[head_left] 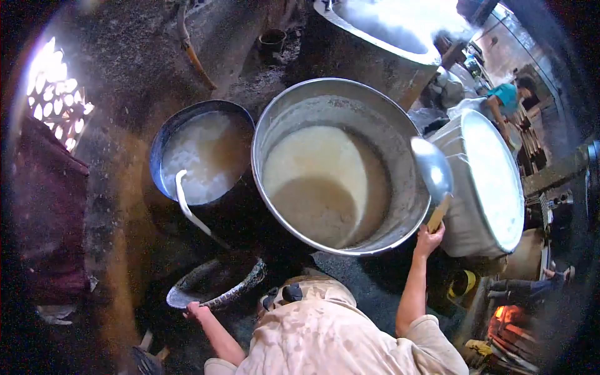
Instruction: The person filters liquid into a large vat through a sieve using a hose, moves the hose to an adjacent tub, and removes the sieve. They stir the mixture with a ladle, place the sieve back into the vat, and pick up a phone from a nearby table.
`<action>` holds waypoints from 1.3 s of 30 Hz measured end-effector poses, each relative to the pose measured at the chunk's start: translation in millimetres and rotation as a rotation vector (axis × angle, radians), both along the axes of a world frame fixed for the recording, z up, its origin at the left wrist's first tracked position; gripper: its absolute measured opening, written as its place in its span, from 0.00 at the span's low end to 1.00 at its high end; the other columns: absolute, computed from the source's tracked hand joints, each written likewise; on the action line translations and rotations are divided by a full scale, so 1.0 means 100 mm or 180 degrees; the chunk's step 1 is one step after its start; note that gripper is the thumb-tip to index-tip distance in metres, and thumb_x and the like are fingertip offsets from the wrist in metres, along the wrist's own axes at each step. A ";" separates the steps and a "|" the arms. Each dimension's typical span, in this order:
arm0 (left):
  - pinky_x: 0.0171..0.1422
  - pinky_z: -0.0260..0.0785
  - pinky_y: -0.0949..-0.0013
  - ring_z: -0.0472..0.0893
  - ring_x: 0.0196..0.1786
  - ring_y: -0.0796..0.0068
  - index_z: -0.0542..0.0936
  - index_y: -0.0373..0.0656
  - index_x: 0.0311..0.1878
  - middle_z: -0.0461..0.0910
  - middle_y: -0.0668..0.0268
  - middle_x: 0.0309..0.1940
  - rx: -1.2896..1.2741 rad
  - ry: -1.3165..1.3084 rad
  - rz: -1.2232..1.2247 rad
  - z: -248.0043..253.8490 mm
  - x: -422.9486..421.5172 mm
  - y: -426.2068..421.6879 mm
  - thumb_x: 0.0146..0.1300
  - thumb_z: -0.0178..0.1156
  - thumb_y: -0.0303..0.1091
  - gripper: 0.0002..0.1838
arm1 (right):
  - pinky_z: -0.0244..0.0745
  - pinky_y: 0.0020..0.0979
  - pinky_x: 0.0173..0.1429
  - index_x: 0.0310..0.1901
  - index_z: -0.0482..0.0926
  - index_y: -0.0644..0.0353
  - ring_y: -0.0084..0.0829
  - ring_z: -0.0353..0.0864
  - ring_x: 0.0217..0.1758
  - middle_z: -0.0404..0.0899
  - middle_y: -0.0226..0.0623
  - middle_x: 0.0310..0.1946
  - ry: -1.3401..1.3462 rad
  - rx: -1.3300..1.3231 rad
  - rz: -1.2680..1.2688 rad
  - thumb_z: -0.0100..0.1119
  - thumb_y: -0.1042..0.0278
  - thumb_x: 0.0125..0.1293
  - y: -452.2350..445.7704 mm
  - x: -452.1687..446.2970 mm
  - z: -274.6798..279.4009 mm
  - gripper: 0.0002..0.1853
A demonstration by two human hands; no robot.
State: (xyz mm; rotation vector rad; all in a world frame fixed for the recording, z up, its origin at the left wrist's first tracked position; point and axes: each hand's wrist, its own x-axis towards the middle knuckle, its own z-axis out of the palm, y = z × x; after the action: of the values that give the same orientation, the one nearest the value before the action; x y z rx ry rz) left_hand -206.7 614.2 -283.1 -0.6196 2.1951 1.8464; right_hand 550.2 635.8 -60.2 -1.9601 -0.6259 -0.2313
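Note:
My right hand [430, 239] is closed round the short wooden handle of a large metal ladle [432, 165]. The ladle's rounded bowl is raised at the right rim of a wide metal pot [265, 212], which holds pale, cloudy liquid [312, 159]. Low on the left, my left hand [196, 310] grips the rim of a shallow round basin [247, 284] with a worn, whitish edge. The basin's inside is dark and hard to make out. Just right of the ladle stands a cloth-covered tub [455, 206] with a bright white top.
A dark blue drum [156, 162] of cloudy liquid stands left of the pot, with a white bent pipe [182, 197] over its rim. A steaming vat [350, 28] is at the back. A fire [505, 315] burns at lower right. Another person [507, 100] bends at far right.

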 end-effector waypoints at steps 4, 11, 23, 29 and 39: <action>0.43 0.70 0.53 0.70 0.40 0.62 0.58 0.47 0.65 0.69 0.58 0.43 0.0842 0.0573 -0.0238 -0.08 -0.15 -0.12 0.41 0.56 0.24 0.41 | 0.65 0.25 0.18 0.47 0.69 0.61 0.24 0.71 0.18 0.71 0.32 0.25 0.1797 0.1931 -0.0282 0.58 0.82 0.49 0.28 -0.30 0.18 0.21; 0.52 0.71 0.45 0.73 0.55 0.53 0.67 0.40 0.63 0.70 0.51 0.57 0.1308 0.1259 -0.0635 1.49 -0.14 -0.07 0.41 0.55 0.20 0.38 | 0.66 0.24 0.19 0.28 0.69 0.55 0.23 0.71 0.18 0.70 0.27 0.17 0.3844 0.3011 -0.0798 0.57 0.75 0.54 0.39 0.09 -0.18 0.06; 0.68 0.59 0.46 0.65 0.65 0.46 0.60 0.43 0.70 0.63 0.49 0.65 0.1836 0.2785 -0.1838 3.87 0.21 0.57 0.33 0.51 0.29 0.48 | 0.73 0.27 0.22 0.28 0.74 0.56 0.28 0.73 0.17 0.76 0.31 0.18 0.4502 0.3190 -0.0772 0.54 0.57 0.64 0.56 0.51 -0.65 0.12; 0.66 0.61 0.51 0.68 0.60 0.54 0.68 0.42 0.64 0.69 0.58 0.59 0.2435 0.2284 -0.2204 4.22 0.15 1.05 0.34 0.57 0.33 0.43 | 0.74 0.29 0.25 0.28 0.75 0.53 0.28 0.77 0.22 0.78 0.31 0.21 0.4033 0.3853 -0.1076 0.52 0.49 0.61 0.67 0.34 -0.66 0.16; 0.63 0.65 0.58 0.73 0.56 0.58 0.74 0.37 0.55 0.75 0.59 0.51 0.3198 0.1263 -0.3669 5.13 2.14 2.69 0.22 0.55 0.29 0.42 | 0.77 0.28 0.36 0.61 0.67 0.56 0.28 0.78 0.39 0.77 0.35 0.47 0.4269 0.1627 0.1965 0.51 0.54 0.67 1.70 -1.26 1.06 0.24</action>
State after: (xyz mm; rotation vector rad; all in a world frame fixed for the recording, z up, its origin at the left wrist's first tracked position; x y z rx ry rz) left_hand 7.5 883.1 230.0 1.0213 0.9498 1.9614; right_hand 424.2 805.9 45.7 -0.9812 -0.1772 1.1125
